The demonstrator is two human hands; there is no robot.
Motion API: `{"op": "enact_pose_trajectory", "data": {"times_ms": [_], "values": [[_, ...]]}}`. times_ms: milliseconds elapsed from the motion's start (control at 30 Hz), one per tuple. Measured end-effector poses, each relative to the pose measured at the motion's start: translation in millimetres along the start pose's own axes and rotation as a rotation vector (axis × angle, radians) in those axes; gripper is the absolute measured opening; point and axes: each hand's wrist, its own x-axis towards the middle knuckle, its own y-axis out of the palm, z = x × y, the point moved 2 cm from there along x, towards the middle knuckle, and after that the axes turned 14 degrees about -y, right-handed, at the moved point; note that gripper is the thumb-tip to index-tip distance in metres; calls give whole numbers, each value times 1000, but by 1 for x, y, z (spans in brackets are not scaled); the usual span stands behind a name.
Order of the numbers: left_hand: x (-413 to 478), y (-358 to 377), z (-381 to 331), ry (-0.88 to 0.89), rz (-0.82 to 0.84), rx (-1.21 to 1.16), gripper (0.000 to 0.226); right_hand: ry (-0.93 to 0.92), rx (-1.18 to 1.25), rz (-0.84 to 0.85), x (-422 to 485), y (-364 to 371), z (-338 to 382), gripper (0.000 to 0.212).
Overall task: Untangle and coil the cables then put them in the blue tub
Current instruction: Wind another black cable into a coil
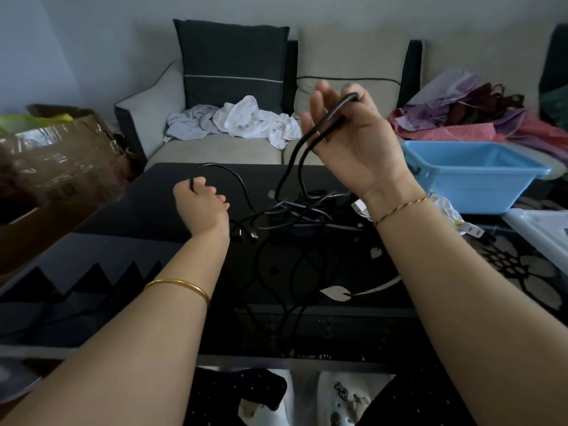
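A tangle of black cables point(302, 210) lies in the middle of the dark glass table point(138, 216). My right hand point(353, 139) is raised above the table and grips a thick black cable point(292, 167) folded into a loop that hangs down into the tangle. My left hand point(199, 204) is lower, to the left, and pinches a thinner black cable point(227, 172) that arcs over and down to the pile. The blue tub point(470, 176) stands at the right of the table; I see nothing inside it.
A grey sofa point(215, 146) with white cloths point(255, 121) is behind the table. A cardboard box point(58, 155) sits left. Coloured fabric point(461, 118) is heaped behind the tub. White plugs point(361, 209) lie by the tangle, and a white lid point(541, 229) at far right.
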Motion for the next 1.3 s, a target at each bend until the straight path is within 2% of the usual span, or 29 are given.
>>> {"op": "enact_pose_trajectory", "data": {"times_ms": [67,133,200,267,333,400,467,567,633,700,767,833,900,967,1033,1100,1167,1233,1300], "values": [[4,-9,-5,12,-28,-13,24,66,115,-24,-3,12,-8,14],[9,-15,-8,18,-55,-46,23,148,268,-31,-5,19,-12,10],[16,-24,-9,-1,-93,-84,22,240,239,-64,-3,21,-14,12],[25,-33,-8,-16,-133,-81,22,290,-178,-82,0,13,-16,24],[34,-43,-7,18,-162,-17,25,345,-821,-57,1,-5,-25,30],[37,-50,-8,60,-156,122,24,471,-1403,15,-2,-32,-32,26],[36,-51,-6,74,-120,238,25,608,-1783,164,-6,-61,-41,18],[33,-51,-4,56,-25,267,19,792,-2146,350,-9,-93,-56,15],[30,-51,-7,-13,91,276,17,716,-2115,349,-5,-93,-68,21],[24,-50,-10,-131,242,339,20,537,-1852,262,0,-79,-76,30],[14,-50,-9,-259,440,482,26,456,-1534,152,1,-60,-81,43],[8,-53,-4,-408,704,686,33,572,-1292,135,-1,-50,-86,46],[6,-59,-1,-554,951,866,37,726,-1195,183,-3,-45,-89,41],[5,-66,-1,-654,1110,995,45,752,-1201,209,0,-42,-93,35],[6,-71,-3,-681,1179,1118,59,678,-1303,201,6,-35,-99,32],[9,-74,-5,-663,1175,1160,63,640,-1418,255,8,-30,-110,30],[18,-77,-6,-625,1023,1055,54,667,-1452,363,4,-27,-122,28],[34,-79,-4,-531,708,909,28,702,-1482,394,-2,-31,-133,26],[50,-84,0,-367,372,930,13,700,-1554,340,-6,-42,-143,25]]}}
